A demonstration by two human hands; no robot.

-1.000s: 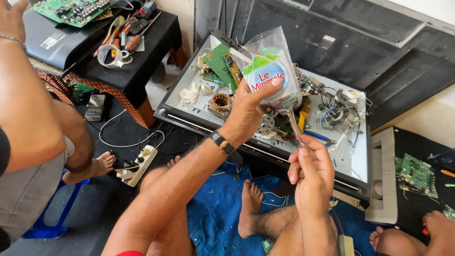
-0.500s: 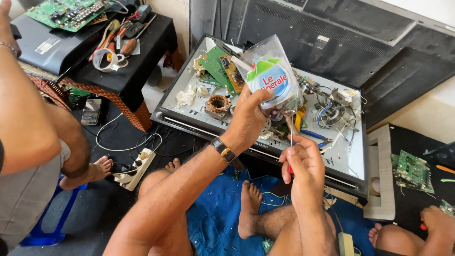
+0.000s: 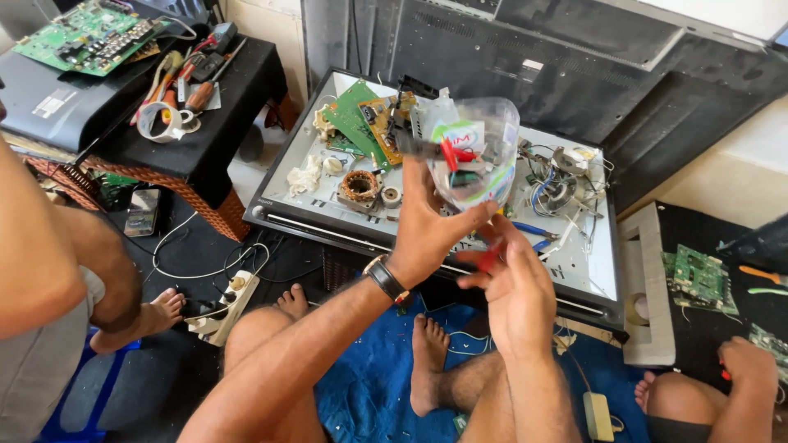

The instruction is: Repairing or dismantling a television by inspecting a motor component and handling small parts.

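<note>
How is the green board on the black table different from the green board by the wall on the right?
The green circuit board on the black table looks bigger and rests on a black casing. The green circuit board on the right looks smaller and lies flat on a dark floor mat. Both are green and crowded with small parts.

A clear plastic bag of small parts (image 3: 474, 156) sits in the left hand (image 3: 427, 226), above the flat opened television panel (image 3: 574, 262); the right hand (image 3: 509, 283) is just nearer-right. A black-topped table (image 3: 205, 139) stands far left.
</note>
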